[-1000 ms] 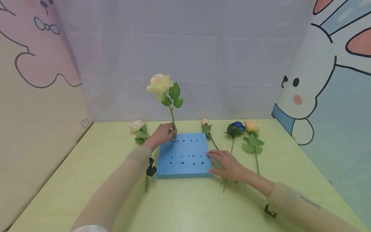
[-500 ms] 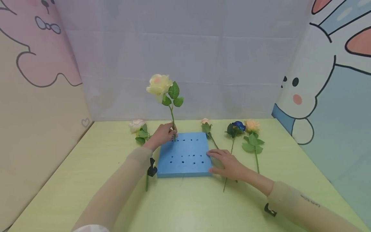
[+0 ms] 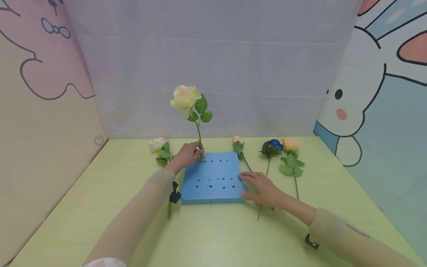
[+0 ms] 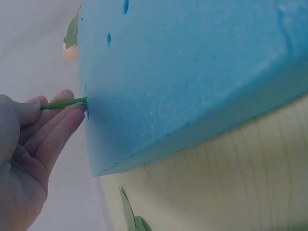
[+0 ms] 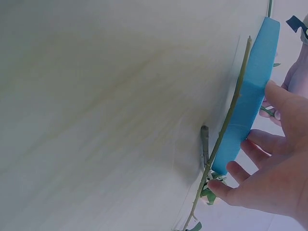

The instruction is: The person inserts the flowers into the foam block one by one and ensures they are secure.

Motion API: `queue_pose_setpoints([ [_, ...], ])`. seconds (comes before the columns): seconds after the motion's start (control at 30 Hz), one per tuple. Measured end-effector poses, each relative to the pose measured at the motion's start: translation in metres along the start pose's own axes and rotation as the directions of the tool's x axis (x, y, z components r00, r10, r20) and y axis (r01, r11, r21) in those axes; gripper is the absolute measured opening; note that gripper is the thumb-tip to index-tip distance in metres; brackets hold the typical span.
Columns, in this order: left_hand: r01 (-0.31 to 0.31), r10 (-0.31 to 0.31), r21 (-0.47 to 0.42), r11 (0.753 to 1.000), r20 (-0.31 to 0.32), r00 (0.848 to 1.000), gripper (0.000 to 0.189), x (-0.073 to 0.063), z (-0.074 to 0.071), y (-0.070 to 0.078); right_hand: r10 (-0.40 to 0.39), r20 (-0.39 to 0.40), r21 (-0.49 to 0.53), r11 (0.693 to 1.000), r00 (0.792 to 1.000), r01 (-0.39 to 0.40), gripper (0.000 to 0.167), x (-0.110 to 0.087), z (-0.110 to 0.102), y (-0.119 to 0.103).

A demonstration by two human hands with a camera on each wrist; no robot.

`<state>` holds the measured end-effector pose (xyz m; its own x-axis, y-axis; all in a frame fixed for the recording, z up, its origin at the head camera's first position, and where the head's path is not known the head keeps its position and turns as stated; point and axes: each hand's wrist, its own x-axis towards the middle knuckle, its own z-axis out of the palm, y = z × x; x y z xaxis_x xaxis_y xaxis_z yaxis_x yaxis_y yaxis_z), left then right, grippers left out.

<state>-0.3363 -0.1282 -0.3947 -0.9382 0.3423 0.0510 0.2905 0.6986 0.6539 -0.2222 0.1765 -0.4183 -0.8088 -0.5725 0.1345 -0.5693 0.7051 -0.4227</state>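
Here the pale yellow rose [image 3: 184,100] is being held nearly upright above the far left part of the blue board [image 3: 213,171], its stem [image 4: 63,104] being brought against the surface at the back row of holes [image 3: 220,161]. How deep the tip is being set cannot be told, so this placing is being judged unfinished. No other flower is being carried by the board: the white rose [image 3: 158,145] is being borne by the counter [image 3: 213,237] to the left, the small peach flower [image 3: 236,139], the blue rose [image 3: 275,145] and the orange rose [image 3: 290,144] to the right, so four seem to be left. Low down, just above the board, the stem is being pinched between the left hand's [image 3: 188,154] thumb and fingers, the bloom being held well above them. By the right hand [image 3: 261,188] nothing is being gripped; its fingers are being spread along the board's right edge, apparently for steadying.
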Motion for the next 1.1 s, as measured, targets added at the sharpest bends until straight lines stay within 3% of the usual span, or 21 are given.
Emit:
queue_pose_setpoints([
  [0.2, -0.019, 0.019, -0.036, 0.999, 0.018, 1.0, 0.019, -0.001, -0.001, -0.004, -0.005, -0.001, 0.008, 1.0, 1.0, 0.005, 0.063, 0.0, -0.002, -0.001],
  [0.47, 0.005, 0.002, -0.222, 0.975, 0.032, 0.999, 0.02, -0.001, 0.0, -0.018, 0.006, 0.007, 0.002, 1.0, 1.0, -0.006, 0.063, 0.001, -0.002, -0.001],
  [1.1, 0.022, -0.013, -0.244, 0.97, 0.039, 0.999, 0.025, 0.0, -0.003, -0.016, -0.001, 0.001, -0.009, 1.0, 1.0, 0.001, 0.063, 0.0, -0.003, -0.003],
])
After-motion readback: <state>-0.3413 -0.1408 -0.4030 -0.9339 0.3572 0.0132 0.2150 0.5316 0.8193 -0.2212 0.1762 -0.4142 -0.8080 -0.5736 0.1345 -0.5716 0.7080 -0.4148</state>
